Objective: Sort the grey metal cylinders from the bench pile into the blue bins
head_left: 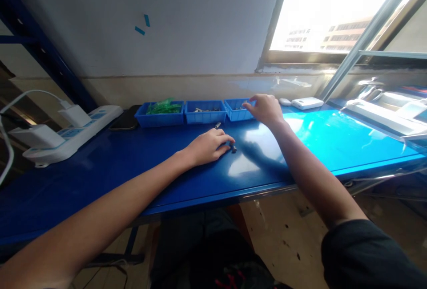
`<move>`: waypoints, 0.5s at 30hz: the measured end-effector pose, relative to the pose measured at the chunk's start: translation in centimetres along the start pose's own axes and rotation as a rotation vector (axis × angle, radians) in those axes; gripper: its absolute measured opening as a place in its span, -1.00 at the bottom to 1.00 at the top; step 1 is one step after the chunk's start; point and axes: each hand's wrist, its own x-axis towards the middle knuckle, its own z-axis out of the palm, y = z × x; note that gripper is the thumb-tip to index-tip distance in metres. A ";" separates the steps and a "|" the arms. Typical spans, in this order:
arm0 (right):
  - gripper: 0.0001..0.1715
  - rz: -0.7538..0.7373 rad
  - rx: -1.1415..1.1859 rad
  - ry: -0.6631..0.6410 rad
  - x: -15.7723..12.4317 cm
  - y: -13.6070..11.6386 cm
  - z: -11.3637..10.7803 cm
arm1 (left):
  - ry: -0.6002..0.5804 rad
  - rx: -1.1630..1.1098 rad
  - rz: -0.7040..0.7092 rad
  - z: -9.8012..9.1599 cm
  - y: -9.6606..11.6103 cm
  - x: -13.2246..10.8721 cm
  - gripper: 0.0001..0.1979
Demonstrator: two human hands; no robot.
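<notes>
My left hand (211,146) rests on the blue table with its fingers curled and closed. At its thumb and fingertips is a small dark metal part (234,149). A short silvery metal piece (218,125) shows just beyond its knuckles; whether the two are one thing I cannot tell. My right hand (266,108) hovers at the right blue bin (236,115), thumb and bent fingers apart over its right side, with nothing seen between them. Small metal pieces lie in that bin. The middle blue bin (206,117) holds small light metal parts.
The left blue bin (159,120) holds green plastic packaging. Beside it lies a dark phone (125,119). A white power strip (82,133) with plugged-in chargers stands at the left. White boxes (307,103) lie at the back right, on the blue table (133,164) by the window.
</notes>
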 end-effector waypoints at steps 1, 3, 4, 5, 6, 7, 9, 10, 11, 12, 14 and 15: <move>-0.61 0.015 -0.033 -0.072 0.0 0.2 0.3 | 0.005 0.004 -0.002 0.0 0.1 0.0 -0.76; -0.56 -0.009 -0.027 -0.160 -0.3 -0.1 0.4 | 0.024 0.007 -0.028 0.0 -0.1 -0.1 -0.84; -0.56 -0.053 0.006 -0.191 -0.6 -0.6 0.2 | 0.037 0.003 -0.045 0.0 -0.3 -0.2 -0.87; -0.57 -0.123 0.051 -0.239 -0.9 -1.2 -0.2 | 0.051 -0.015 -0.067 0.0 -0.6 -0.2 -0.90; -0.59 -0.212 0.103 -0.305 -1.4 -1.9 -0.5 | 0.073 -0.052 -0.102 0.0 -0.9 -0.2 -0.93; -0.61 -0.309 0.156 -0.382 -1.8 -2.7 -0.8 | 0.104 -0.112 -0.153 0.1 -1.3 -0.2 -0.95; -0.65 -0.481 0.252 -0.514 -2.6 -4.1 -1.0 | 0.195 -0.308 -0.297 0.2 -1.9 -0.1 -0.91; -0.66 -0.543 0.291 -0.550 -3.0 -4.6 -0.9 | 0.246 -0.430 -0.373 0.2 -2.2 0.1 -0.86; -0.68 -0.585 0.324 -0.558 -3.3 -5.0 -0.7 | 0.299 -0.551 -0.435 0.2 -2.4 0.2 -0.80; -0.70 -0.609 0.349 -0.543 -3.5 -5.3 -0.4 | 0.347 -0.663 -0.476 0.1 -2.5 0.3 -0.73; -0.75 -0.631 0.382 -0.480 -3.7 -5.6 0.2 | 0.410 -0.841 -0.505 0.0 -2.6 0.4 -0.59; -0.78 -0.634 0.392 -0.443 -3.8 -5.7 0.4 | 0.426 -0.905 -0.506 -0.1 -2.5 0.4 -0.54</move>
